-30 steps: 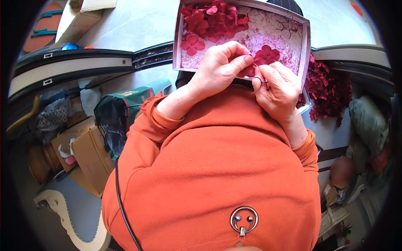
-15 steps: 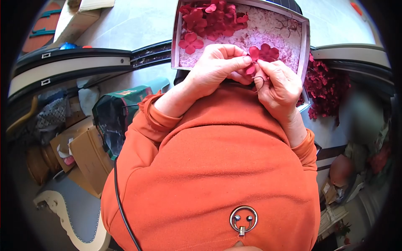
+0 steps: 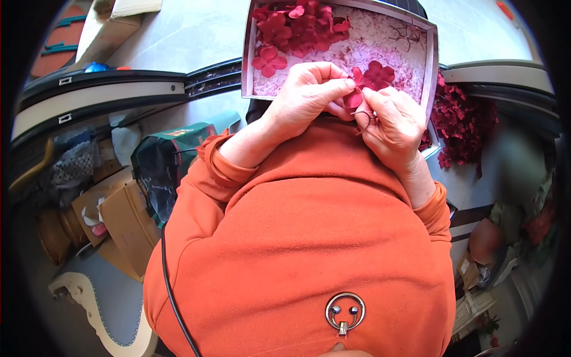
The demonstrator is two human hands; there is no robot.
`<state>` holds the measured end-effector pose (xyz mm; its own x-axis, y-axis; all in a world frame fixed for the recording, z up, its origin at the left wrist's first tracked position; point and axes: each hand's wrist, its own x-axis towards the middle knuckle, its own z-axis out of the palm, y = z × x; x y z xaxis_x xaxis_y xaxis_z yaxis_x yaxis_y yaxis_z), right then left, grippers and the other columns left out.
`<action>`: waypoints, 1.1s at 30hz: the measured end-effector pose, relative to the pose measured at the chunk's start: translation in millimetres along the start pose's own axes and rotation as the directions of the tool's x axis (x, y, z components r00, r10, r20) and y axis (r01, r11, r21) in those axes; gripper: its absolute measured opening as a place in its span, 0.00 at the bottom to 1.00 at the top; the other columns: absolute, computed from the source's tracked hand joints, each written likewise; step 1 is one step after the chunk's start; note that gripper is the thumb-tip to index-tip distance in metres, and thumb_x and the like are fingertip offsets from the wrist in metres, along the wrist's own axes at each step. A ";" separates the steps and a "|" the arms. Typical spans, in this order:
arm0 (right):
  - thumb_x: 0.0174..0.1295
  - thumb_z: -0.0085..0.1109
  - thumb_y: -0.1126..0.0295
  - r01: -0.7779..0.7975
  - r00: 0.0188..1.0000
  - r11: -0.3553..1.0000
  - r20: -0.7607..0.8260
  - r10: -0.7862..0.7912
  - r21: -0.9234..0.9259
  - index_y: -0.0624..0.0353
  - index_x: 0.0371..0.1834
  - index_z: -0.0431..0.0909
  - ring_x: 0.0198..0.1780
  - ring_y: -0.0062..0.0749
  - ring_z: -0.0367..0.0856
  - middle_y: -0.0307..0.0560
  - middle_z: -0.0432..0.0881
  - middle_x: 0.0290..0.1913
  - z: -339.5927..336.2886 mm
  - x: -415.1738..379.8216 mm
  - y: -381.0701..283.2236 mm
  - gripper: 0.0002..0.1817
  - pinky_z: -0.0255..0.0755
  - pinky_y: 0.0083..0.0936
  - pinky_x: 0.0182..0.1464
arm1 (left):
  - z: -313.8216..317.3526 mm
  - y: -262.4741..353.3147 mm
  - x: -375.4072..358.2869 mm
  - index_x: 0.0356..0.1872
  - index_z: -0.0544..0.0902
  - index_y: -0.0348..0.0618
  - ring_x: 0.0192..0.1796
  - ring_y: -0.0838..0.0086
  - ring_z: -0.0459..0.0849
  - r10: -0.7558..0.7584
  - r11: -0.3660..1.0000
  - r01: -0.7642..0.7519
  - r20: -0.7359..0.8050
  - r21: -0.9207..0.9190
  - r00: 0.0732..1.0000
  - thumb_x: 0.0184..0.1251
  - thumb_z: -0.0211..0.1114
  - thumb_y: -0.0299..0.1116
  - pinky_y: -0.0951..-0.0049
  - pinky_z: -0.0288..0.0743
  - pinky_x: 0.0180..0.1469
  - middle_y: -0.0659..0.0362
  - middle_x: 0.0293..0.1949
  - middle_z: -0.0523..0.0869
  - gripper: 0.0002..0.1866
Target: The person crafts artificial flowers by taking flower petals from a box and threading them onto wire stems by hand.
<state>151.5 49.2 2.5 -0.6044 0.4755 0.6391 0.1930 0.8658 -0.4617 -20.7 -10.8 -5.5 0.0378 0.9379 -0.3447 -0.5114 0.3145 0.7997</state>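
Pale floor (image 3: 178, 35) flanks the box (image 3: 432, 65), left hand (image 3: 306, 95) and right hand (image 3: 395, 119) pinching one flower (image 3: 353, 99) by its nearer rim (image 3: 256, 97).

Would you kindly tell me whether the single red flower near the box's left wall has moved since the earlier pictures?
No: against the box's left wall, the single red flower lies where it did before, with no visible shift.

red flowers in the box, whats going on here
A person in an orange top has a small red flower pinched in the fingers of the left hand and right hand, over the near side of a shallow box. A cluster of red petals sits at the box's far left, and a darker loose flower lies just beyond the fingers.
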 end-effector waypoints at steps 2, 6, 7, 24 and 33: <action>0.41 0.68 0.75 0.033 0.996 0.999 -0.083 -0.033 -0.006 0.60 0.33 0.78 0.20 0.33 0.72 0.38 0.73 0.21 3.2 -0.4 0.7 0.13 0.65 0.27 0.24 | 0.0 0.5 0.2 0.38 0.80 0.35 0.34 0.80 0.84 0.000 1.000 0.000 0.003 -0.004 1.000 0.67 0.63 0.27 0.82 0.82 0.34 0.59 0.34 0.84 0.05; 0.41 0.67 0.76 -0.001 1.000 1.000 -0.009 0.001 0.006 0.59 0.32 0.78 0.20 0.33 0.72 0.38 0.72 0.20 0.1 0.1 -0.5 0.13 0.65 0.27 0.24 | 2.9 1.0 -0.3 0.39 0.80 0.35 0.33 0.80 0.83 0.015 1.000 -0.015 -0.006 0.022 1.000 0.68 0.64 0.27 0.82 0.82 0.34 0.59 0.34 0.84 0.05; 0.41 0.67 0.76 -0.002 1.000 1.000 -0.005 0.002 -0.004 0.59 0.32 0.78 0.20 0.33 0.72 0.38 0.72 0.20 0.1 0.0 -0.4 0.13 0.64 0.27 0.24 | 3.5 1.5 -0.5 0.39 0.80 0.35 0.33 0.81 0.83 0.023 0.999 -0.023 -0.009 0.024 1.000 0.68 0.64 0.27 0.83 0.82 0.34 0.59 0.34 0.84 0.05; 0.41 0.67 0.76 -0.007 1.000 1.000 -0.028 0.007 -0.007 0.59 0.31 0.77 0.20 0.33 0.72 0.38 0.72 0.21 1.3 0.8 0.4 0.12 0.64 0.27 0.24 | 3.8 1.0 0.0 0.40 0.80 0.35 0.34 0.79 0.84 0.064 0.995 -0.064 -0.005 0.080 0.998 0.68 0.64 0.29 0.81 0.83 0.35 0.58 0.34 0.84 0.07; 0.41 0.67 0.75 0.008 1.000 0.999 -0.021 -0.009 -0.039 0.58 0.31 0.77 0.20 0.33 0.71 0.39 0.71 0.21 1.5 0.7 1.3 0.12 0.64 0.27 0.24 | 3.3 0.4 0.8 0.40 0.80 0.35 0.34 0.80 0.84 0.072 0.995 -0.072 0.002 0.071 0.997 0.68 0.64 0.29 0.80 0.84 0.34 0.59 0.34 0.83 0.07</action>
<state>150.2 50.4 1.4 -0.5896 0.4710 0.6561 0.2179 0.8750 -0.4323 -18.1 -9.5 -3.9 0.0031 0.9584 -0.2854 -0.4508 0.2561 0.8551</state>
